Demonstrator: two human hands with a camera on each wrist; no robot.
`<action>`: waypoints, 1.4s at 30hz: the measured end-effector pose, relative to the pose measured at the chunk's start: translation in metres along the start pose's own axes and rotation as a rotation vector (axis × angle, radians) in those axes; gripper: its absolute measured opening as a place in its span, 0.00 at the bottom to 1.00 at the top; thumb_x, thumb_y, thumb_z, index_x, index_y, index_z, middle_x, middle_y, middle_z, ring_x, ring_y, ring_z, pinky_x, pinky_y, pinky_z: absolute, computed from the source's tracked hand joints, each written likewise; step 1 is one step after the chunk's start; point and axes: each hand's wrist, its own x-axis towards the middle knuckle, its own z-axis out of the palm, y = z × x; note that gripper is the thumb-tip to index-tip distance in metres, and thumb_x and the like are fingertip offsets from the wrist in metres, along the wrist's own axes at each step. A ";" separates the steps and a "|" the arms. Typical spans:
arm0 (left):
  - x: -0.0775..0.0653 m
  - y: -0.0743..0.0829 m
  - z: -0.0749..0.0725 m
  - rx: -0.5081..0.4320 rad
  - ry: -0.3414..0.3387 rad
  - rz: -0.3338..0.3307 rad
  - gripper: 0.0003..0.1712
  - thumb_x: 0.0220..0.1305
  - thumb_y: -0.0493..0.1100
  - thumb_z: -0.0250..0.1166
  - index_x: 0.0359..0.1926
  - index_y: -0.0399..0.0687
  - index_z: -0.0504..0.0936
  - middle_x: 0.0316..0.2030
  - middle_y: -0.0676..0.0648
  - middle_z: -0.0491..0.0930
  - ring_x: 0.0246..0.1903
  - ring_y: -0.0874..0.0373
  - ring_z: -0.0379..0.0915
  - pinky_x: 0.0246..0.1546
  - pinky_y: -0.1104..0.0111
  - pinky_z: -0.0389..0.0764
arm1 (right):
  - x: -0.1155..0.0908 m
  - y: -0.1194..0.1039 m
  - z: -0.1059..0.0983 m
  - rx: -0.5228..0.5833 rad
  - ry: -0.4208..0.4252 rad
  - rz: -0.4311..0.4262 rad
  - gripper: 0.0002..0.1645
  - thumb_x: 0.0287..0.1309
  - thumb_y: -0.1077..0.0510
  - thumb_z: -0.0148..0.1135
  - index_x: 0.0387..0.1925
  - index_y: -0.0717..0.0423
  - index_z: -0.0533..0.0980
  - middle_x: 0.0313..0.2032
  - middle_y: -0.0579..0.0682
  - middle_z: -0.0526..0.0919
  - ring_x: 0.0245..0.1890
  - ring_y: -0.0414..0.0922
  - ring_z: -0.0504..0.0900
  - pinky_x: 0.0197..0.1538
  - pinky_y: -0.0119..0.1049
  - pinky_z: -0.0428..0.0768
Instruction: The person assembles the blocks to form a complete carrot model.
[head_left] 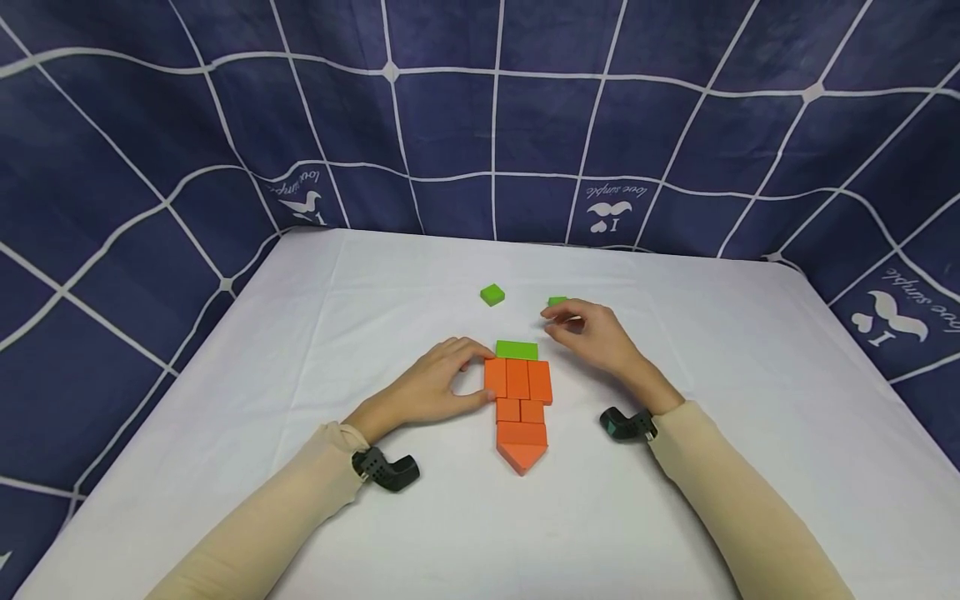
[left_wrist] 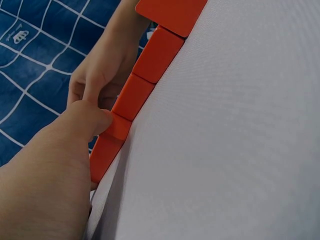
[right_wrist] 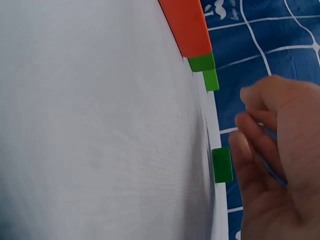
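On the white cloth, flat orange blocks [head_left: 517, 379] lie in a rocket-like shape, with a pointed orange block [head_left: 522, 457] at the near end and a green rectangular block [head_left: 517, 350] along the far end. My left hand [head_left: 435, 385] rests at the left side of the orange row, thumb and forefinger at the two ends of the leftmost orange block [head_left: 495, 377]. Its thumb lies against orange in the left wrist view. Loosely bent and holding nothing, my right hand [head_left: 588, 333] hovers beside a small green block [head_left: 557, 300], partly hidden behind the fingers.
Another small green block [head_left: 492, 295] lies farther back, left of the right hand. Dark blue cloth [head_left: 551, 125] with white grid lines rises behind the table and along its sides. Black wrist cameras [head_left: 386, 469] are strapped over both beige sleeves.
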 end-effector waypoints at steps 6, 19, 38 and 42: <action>-0.001 0.000 0.000 -0.003 -0.002 0.000 0.32 0.65 0.60 0.68 0.65 0.53 0.76 0.60 0.53 0.77 0.57 0.58 0.71 0.63 0.56 0.72 | 0.007 0.007 -0.003 -0.027 0.132 0.088 0.19 0.63 0.61 0.71 0.54 0.63 0.82 0.50 0.59 0.86 0.46 0.52 0.85 0.54 0.46 0.84; -0.001 0.001 -0.001 -0.005 0.004 0.011 0.32 0.64 0.59 0.69 0.64 0.53 0.77 0.61 0.53 0.77 0.59 0.57 0.71 0.65 0.56 0.71 | 0.019 0.017 -0.003 -0.129 0.126 0.247 0.28 0.62 0.50 0.72 0.59 0.61 0.80 0.51 0.60 0.84 0.48 0.55 0.81 0.54 0.48 0.79; -0.001 0.000 0.000 -0.006 0.004 0.009 0.32 0.64 0.59 0.69 0.64 0.53 0.77 0.61 0.53 0.77 0.60 0.56 0.71 0.66 0.56 0.71 | 0.015 0.013 -0.004 -0.076 0.060 0.174 0.24 0.61 0.52 0.72 0.57 0.57 0.82 0.48 0.58 0.86 0.45 0.53 0.84 0.54 0.47 0.82; 0.000 -0.001 0.000 -0.005 0.002 0.011 0.31 0.64 0.59 0.69 0.64 0.53 0.77 0.60 0.53 0.77 0.61 0.56 0.71 0.67 0.56 0.71 | 0.010 0.008 -0.005 -0.087 0.003 0.116 0.24 0.60 0.54 0.72 0.56 0.57 0.82 0.47 0.57 0.86 0.45 0.52 0.84 0.53 0.45 0.82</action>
